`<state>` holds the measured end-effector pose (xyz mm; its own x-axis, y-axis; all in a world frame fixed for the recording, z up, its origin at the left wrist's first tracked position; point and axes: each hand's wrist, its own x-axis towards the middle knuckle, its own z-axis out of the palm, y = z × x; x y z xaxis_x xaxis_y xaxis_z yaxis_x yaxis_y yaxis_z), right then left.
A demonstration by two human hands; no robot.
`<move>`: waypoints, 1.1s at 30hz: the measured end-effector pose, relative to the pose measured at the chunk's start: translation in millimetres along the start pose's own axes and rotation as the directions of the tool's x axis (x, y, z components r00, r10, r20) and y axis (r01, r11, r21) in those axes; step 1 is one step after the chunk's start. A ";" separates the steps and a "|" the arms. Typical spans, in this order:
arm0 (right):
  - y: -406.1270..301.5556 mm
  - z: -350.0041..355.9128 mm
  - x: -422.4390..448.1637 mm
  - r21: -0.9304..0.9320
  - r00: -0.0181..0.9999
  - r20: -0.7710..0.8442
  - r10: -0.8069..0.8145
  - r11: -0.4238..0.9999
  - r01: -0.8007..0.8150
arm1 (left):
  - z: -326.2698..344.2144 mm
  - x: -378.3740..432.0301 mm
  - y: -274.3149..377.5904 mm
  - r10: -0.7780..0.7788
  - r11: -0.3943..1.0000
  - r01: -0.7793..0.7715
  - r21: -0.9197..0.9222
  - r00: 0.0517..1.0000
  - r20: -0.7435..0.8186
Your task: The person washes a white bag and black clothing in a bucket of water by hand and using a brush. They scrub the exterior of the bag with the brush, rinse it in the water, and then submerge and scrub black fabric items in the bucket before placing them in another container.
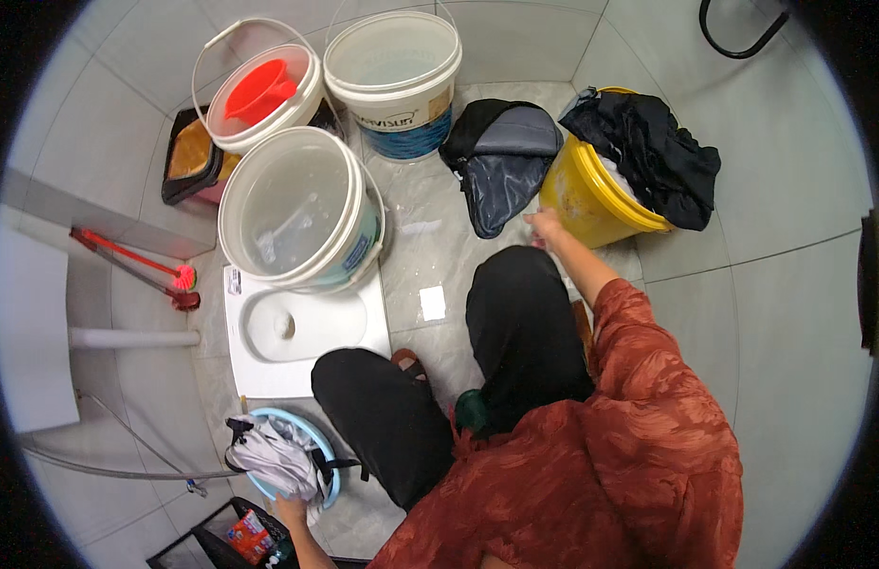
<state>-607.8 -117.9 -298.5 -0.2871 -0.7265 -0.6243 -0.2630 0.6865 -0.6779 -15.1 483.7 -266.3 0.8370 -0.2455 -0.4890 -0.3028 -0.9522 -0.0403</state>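
My left hand [291, 511] is at the near rim of a light blue basin [332, 455], against a light grey fabric item [286, 451] with black straps that is heaped in it. Whether those fingers grip the cloth or the rim is unclear. Stretched forward, my right hand [545, 226] is low beside a yellow bucket [589, 192]. Something small and pinkish shows by its fingers, too little to identify. Black cloth [646, 153] hangs over that bucket's top. Just beyond the right hand, a black and grey bag [507, 160] lies flat on the wet tile floor.
A white bucket of cloudy water [297, 206] stands over one end of the squat toilet [304, 327]. Behind are another white bucket [404, 78] and one holding a red scoop [258, 92]. Two brushes [134, 263] lean at left. A grey hose [126, 469] runs near the basin.
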 end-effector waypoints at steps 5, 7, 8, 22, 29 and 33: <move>-6.4 42.5 49.9 -0.194 0.973 -0.103 -0.207 0.964 0.185 | 7.4 -43.1 11.5 0.155 0.979 -0.161 -0.124 0.986 -0.059; -17.9 58.9 72.2 -0.318 0.938 -0.102 -0.332 0.904 0.285 | -8.6 -71.4 47.8 0.043 0.998 -0.054 0.044 0.977 0.210; -31.1 66.9 82.9 -0.366 0.913 -0.086 -0.398 0.865 0.342 | 0.1 -77.0 44.9 0.008 0.997 -0.017 0.077 0.993 0.116; -93.8 163.7 181.8 -0.145 0.970 -0.159 -0.183 0.976 0.161 | 3.8 -144.1 58.2 0.199 0.962 -0.239 0.129 0.944 0.264; -104.9 113.9 135.0 0.047 0.927 -0.181 -0.328 0.939 0.342 | -46.3 -129.0 176.7 0.034 0.937 -0.016 -0.348 0.998 0.046; -76.5 95.2 122.1 -0.073 0.918 0.027 -0.397 0.915 0.398 | -78.6 -61.0 236.2 0.357 0.851 -0.480 -0.213 0.826 -0.436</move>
<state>-535.1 -262.0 -359.8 -0.1346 -0.9398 -0.3141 -0.4216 0.3412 -0.8401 -101.8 259.4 -177.5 0.7818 -0.6223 -0.0385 -0.5628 -0.7309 0.3860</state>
